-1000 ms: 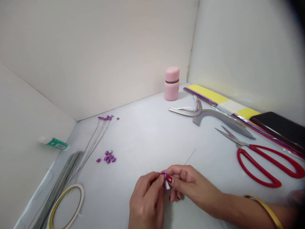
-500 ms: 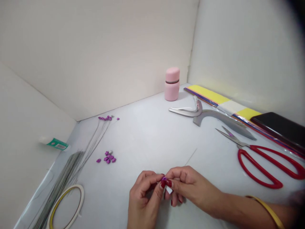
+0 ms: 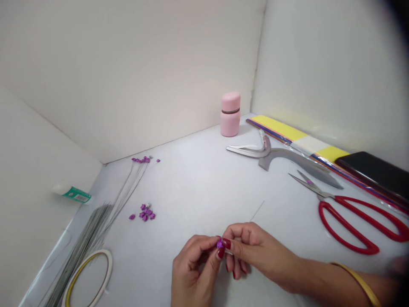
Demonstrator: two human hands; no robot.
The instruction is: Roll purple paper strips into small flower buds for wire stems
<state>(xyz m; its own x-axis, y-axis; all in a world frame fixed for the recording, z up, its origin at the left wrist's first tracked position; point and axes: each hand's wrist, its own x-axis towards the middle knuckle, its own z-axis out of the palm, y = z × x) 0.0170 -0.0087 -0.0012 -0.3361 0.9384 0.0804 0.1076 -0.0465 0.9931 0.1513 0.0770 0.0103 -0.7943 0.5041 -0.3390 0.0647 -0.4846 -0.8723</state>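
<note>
Purple piece [image 3: 219, 244]: tiny, bright, pinched between the fingertips of left hand [image 3: 191, 273] and right hand [image 3: 252, 251], well left of the scissors [image 3: 351, 217]. Fingertips cover most of it, so its shape is unclear. A faint wire [image 3: 257, 211] shows behind.

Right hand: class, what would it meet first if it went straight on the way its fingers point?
Most likely the left hand: the right hand points leftward at it, with a small purple piece pinched between them.
</note>
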